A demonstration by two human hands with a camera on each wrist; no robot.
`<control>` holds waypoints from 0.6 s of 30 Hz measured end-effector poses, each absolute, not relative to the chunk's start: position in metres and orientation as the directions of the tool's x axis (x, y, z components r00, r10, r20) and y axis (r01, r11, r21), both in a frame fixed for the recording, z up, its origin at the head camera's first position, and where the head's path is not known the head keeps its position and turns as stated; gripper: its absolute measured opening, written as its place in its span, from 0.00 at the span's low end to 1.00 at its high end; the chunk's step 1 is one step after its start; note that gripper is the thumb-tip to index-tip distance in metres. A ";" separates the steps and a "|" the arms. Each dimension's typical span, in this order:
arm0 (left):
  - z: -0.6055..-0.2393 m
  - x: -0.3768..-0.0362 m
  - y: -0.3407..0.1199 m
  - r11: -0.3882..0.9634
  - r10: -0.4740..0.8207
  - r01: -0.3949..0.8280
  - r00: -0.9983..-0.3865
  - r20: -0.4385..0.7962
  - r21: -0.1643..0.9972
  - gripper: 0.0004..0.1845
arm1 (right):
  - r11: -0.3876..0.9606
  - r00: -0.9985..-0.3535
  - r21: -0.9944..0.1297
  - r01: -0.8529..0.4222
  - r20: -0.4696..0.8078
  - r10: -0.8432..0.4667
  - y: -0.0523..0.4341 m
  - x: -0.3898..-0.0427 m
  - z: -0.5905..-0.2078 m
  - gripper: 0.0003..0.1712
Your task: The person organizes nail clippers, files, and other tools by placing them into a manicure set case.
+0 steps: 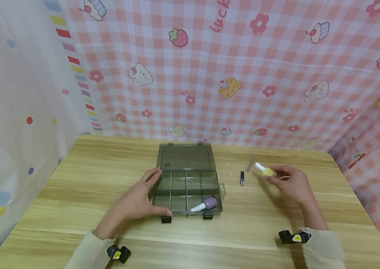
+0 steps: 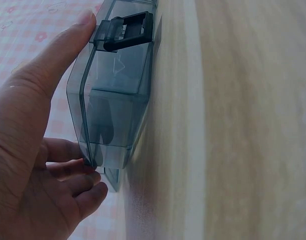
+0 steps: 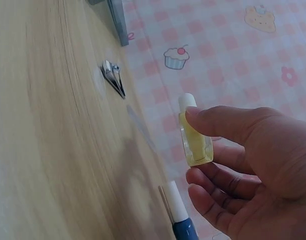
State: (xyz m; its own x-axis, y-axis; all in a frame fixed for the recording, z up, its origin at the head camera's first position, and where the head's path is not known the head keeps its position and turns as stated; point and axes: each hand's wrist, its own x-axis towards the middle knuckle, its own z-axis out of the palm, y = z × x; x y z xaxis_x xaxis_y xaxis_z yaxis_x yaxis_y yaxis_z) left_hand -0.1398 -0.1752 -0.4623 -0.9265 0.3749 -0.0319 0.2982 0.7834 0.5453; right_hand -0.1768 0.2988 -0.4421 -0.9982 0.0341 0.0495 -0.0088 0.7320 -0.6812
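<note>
A dark see-through compartment box [image 1: 178, 203] stands on the table with its lid [image 1: 186, 157] folded back. My left hand [image 1: 134, 198] grips the box's left side, thumb on the front rim and fingers by the rear corner. A purple nail polish bottle [image 1: 211, 202] with a white cap lies in the front right compartment. Right of the box, my right hand [image 1: 292, 183] pinches a yellow nail polish bottle [image 3: 195, 142] between thumb and fingers, held above the table. Below it in the right wrist view is a dark blue nail polish bottle [image 3: 184, 230], hidden in the head view.
A nail clipper [image 1: 242, 178] and a thin nail file [image 1: 250, 164] lie between the box and my right hand. Small clear pieces [image 1: 231, 173] lie near the clipper. Two black latches hang at the box's front. A checked cloth [image 1: 203, 112] hangs behind the table.
</note>
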 end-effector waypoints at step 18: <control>-0.460 -0.138 -0.175 0.772 0.379 0.297 -0.925 -0.032 0.563 0.73 | 0.730 -0.995 -0.676 -0.099 0.081 -0.059 0.272 -0.174 -0.437 0.23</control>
